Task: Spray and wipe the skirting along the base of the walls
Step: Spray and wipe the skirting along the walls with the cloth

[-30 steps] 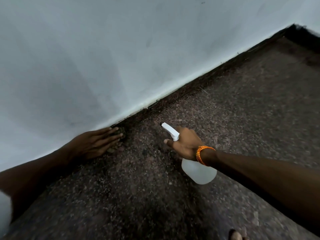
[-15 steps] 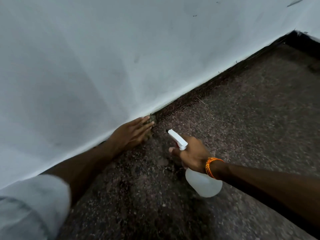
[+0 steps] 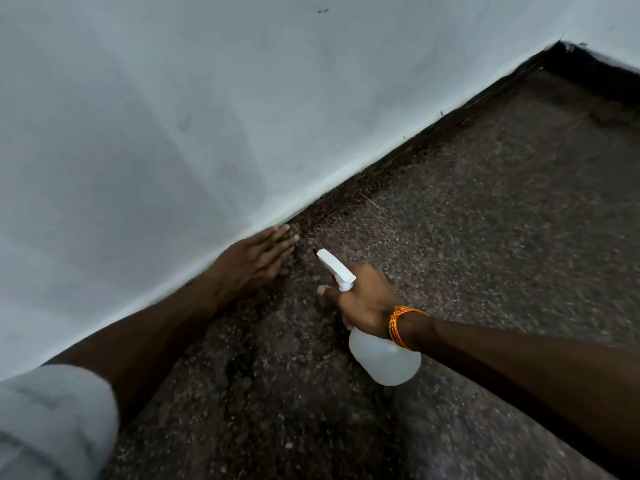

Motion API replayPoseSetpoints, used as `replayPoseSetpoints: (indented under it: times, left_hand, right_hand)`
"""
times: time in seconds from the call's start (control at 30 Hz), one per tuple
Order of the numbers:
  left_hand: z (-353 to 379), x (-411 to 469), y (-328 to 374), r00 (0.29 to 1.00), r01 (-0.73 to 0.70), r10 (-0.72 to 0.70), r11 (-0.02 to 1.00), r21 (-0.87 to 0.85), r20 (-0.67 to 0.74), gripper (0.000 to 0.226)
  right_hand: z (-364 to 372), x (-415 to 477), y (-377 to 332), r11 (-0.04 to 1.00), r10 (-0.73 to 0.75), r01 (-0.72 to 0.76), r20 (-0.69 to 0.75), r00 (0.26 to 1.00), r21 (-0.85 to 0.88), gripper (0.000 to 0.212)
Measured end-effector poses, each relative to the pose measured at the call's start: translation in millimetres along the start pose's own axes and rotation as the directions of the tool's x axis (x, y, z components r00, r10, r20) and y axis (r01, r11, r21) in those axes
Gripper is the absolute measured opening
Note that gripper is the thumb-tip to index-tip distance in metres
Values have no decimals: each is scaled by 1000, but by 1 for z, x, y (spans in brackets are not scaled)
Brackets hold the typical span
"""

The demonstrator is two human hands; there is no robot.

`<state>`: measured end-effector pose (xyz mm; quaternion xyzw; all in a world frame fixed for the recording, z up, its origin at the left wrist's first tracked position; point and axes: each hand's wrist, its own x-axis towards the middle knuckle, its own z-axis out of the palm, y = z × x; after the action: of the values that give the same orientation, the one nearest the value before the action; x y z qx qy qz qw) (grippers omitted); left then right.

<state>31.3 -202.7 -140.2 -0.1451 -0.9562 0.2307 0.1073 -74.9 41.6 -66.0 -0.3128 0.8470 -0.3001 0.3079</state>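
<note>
The left hand is laid flat, fingers straight, at the foot of the white wall, where a small dark cloth is pressed against the skirting. Only the cloth's edge is seen beyond the fingertips, and its make cannot be told. The skirting is shown as a dark band running diagonally from that hand up to the far corner at upper right, where it is met by a second stretch under the adjoining wall.

The right hand is closed round the neck of a translucent white spray bottle. The bottle is held tilted, with its white nozzle pointed towards the skirting just beside the left fingertips, and one finger is extended beneath the nozzle. An orange thread band is worn on the right wrist.

The rest of the frame is filled by a speckled brown stone floor, above which both forearms are stretched. A pale rolled sleeve is seen on the left arm at lower left.
</note>
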Motion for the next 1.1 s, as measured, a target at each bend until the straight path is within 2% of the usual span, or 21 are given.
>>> replayPoseSetpoints:
  times: [0.07,0.17,0.27,0.43,0.6,0.67,0.77,0.83,0.9,1.0,1.1]
  left_hand:
    - [-16,21,-1,998,38,-38,999,1,43,50]
    - [-14,4,-5,996,-35,30,998,60,80,42]
    - [-22,4,-4,998,-60,58,996,65,38,45]
    - [-28,11,-7,983,-82,64,992,100,171,49]
    - [-16,51,-9,971,-18,17,1000,2,240,53]
    - [2,75,-8,976,44,-36,999,-29,216,59]
    - [16,91,-12,989,36,-29,998,-48,146,58]
    - [8,90,-15,985,-5,18,997,-74,171,62]
    - [-4,78,-10,977,18,16,988,-153,214,58]
    - [-12,68,-11,987,3,17,992,-128,157,46]
    - [3,88,-10,991,-24,27,999,-22,133,53]
  right_hand:
    - [-5,12,2,1000,2,-2,4,1000,14,29]
    - [-10,28,3,1000,-5,6,15,1000,-14,31]
    - [-24,42,8,999,23,-22,25,999,-48,37]
    - [-46,41,9,999,39,-38,93,995,-5,41]
    - [-78,40,14,999,44,-40,142,989,-34,27]
    - [-86,46,17,997,67,-61,122,990,-52,34]
    - [-100,57,22,995,102,-100,83,991,-30,33]
    - [-112,59,24,991,132,-130,40,990,-43,32]
    - [-128,54,22,989,130,-128,33,991,-77,32]
    - [-143,53,23,978,89,-74,72,993,-195,30]
    - [-146,63,37,985,80,-68,71,994,-160,25]
